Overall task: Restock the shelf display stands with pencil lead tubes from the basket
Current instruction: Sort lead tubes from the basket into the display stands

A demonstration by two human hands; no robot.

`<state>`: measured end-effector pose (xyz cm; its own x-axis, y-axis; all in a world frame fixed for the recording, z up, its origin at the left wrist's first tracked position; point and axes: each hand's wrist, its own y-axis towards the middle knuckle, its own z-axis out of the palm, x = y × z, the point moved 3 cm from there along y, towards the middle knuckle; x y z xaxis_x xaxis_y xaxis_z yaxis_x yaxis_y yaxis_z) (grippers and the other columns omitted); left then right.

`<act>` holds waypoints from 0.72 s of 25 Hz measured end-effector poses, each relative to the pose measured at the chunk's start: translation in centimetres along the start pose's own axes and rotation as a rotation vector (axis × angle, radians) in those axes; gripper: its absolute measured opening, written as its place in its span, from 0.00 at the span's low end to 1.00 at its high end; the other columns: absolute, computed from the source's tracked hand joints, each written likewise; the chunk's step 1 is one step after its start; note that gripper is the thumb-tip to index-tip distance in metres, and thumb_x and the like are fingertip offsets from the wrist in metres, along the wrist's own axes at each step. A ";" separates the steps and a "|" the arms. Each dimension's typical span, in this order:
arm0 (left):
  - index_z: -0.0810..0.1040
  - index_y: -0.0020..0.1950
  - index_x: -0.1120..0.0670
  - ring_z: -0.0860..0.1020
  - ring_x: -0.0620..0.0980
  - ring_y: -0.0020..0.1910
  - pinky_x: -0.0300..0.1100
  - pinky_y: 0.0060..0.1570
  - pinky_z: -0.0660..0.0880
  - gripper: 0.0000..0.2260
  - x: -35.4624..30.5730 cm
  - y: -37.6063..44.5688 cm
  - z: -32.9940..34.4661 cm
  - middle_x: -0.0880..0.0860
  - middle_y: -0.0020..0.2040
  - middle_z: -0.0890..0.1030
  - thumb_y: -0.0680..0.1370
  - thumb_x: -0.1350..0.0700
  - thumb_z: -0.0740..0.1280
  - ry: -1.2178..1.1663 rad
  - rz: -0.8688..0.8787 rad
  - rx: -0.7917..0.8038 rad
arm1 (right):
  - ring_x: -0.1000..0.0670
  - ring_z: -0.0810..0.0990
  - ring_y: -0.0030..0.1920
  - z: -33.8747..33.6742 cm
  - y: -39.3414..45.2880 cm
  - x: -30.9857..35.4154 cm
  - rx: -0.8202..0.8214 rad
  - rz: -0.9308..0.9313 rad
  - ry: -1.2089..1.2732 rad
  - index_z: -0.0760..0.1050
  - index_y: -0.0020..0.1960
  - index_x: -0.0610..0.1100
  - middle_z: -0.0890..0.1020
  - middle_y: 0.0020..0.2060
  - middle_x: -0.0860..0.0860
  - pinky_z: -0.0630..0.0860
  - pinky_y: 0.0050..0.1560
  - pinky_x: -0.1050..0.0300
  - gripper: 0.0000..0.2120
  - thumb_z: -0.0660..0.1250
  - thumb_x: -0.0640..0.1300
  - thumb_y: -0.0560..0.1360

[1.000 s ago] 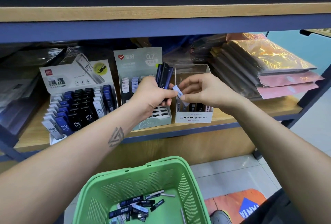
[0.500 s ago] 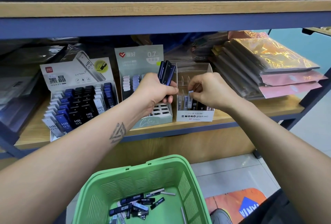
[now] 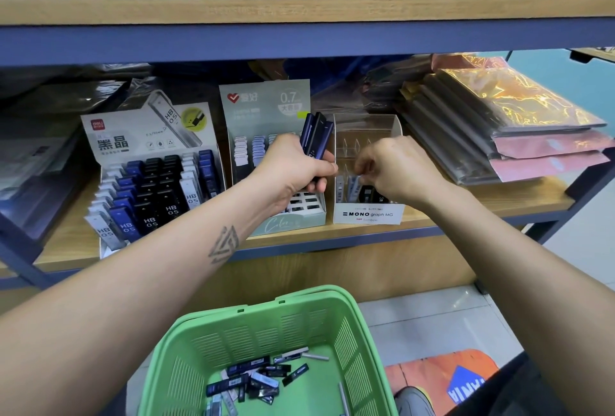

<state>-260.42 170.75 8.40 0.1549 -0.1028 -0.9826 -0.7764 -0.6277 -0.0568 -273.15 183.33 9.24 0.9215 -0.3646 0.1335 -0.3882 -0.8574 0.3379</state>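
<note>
left hand [image 3: 293, 167] grasps several tubes [image 3: 316, 136], right hand [image 3: 396, 172] pinches one into the mono stand [image 3: 367, 214]; basket [image 3: 352, 325] holds plenty more.

Even indoor light; glare on foil packets [image 3: 519, 99] right of the fingers [image 3: 361, 171]; shelf [image 3: 299, 9] edges bow, recess dim.

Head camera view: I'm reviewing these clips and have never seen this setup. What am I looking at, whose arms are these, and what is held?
There is no machine: a person wears a camera on the head, looking down at their own hands. The left hand grips a bundle of dark lead tubes. The right hand has its fingers curled inside the clear MONO display stand, among the tubes there; what it pinches is hidden. Two other stands, a Deli stand and a 0.7 stand, sit on the wooden shelf. Below, a green basket holds more tubes.
</note>
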 end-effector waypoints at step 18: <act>0.79 0.53 0.68 0.74 0.48 0.23 0.37 0.25 0.70 0.09 -0.3 -0.7 0.0 0.70 0.44 0.83 0.73 0.70 0.72 0.033 0.002 0.012 | 0.44 0.81 0.50 1.7 -0.4 1.0 -0.014 0.097 -0.104 0.84 0.48 0.50 0.85 0.45 0.50 0.72 0.53 0.51 0.09 0.69 0.38 0.74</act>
<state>-259.93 171.21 8.74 0.1730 -0.1292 -0.9764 -0.7839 -0.6183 -0.0571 -272.07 182.71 7.68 0.8733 -0.4823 0.0690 -0.4750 -0.8111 0.3413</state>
